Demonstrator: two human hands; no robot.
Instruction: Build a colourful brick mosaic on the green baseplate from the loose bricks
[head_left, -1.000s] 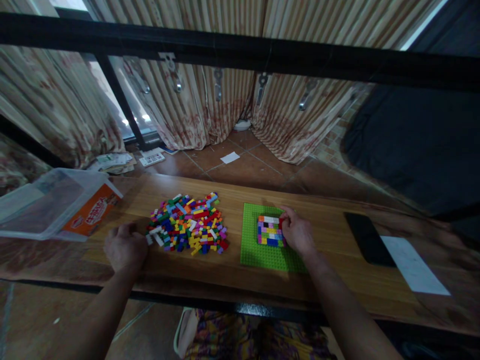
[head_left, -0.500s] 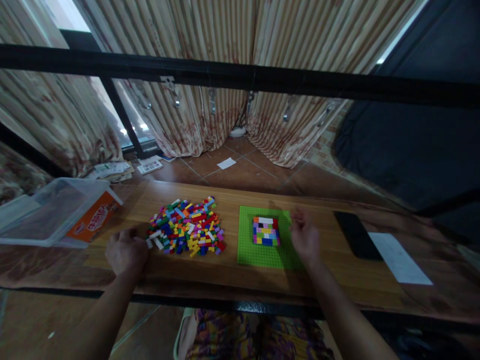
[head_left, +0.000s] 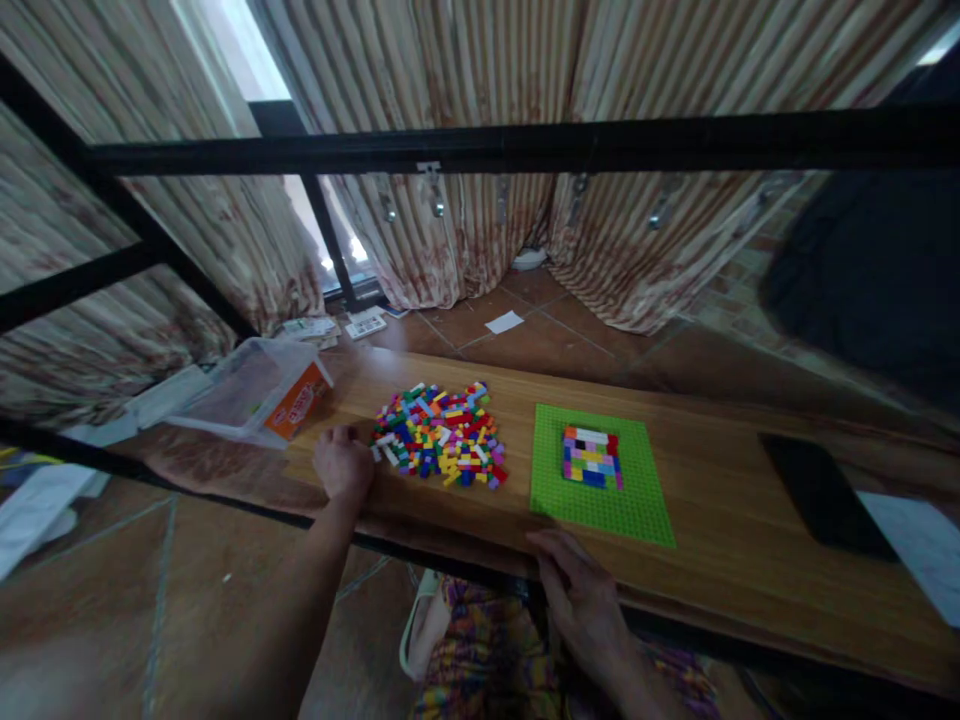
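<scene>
My left hand (head_left: 343, 462) rests on the table at the left edge of a heap of small coloured building bricks (head_left: 442, 435). Its fingers are curled in, and what they hold, if anything, is hidden. My right hand (head_left: 581, 595) is at the table's front edge, below the green baseplate (head_left: 641, 500). Its fingers are stretched out, and I see nothing in them. On the baseplate sits a roughly square patch of multicoloured bricks (head_left: 592, 458), with white along the top and blue at the bottom. Neither hand touches the baseplate.
A clear plastic box (head_left: 251, 385) with an orange label lies at the table's left end. Towards the right end lie a black phone-like slab (head_left: 825, 495) and a white sheet (head_left: 919, 545). A dark metal bar (head_left: 487, 150) crosses in front of striped curtains (head_left: 420, 80).
My right hand has left the baseplate's right edge and come back to the table's front edge. The left hand stays beside the heap. The camera view has swung left.
</scene>
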